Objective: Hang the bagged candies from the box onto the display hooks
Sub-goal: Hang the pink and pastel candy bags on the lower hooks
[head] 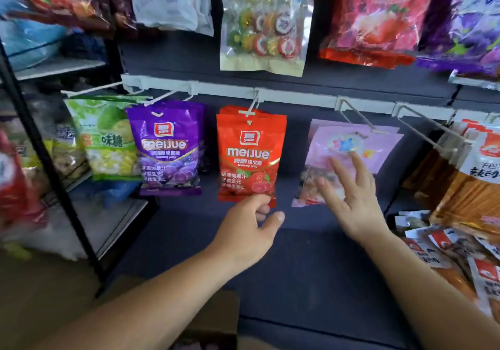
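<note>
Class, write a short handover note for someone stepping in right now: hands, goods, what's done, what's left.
Left hand: fingers curled at the bottom edge of the red bag; grip unclear.
Right hand: open, fingers spread over the pink bag.
Done: both bags hang on hooks.
Left: check the box at the frame's bottom, contents hidden, for more bags.

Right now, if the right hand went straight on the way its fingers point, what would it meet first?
Most likely the pink bag on its hook; the right hand overlaps it here, contact unclear.
</note>
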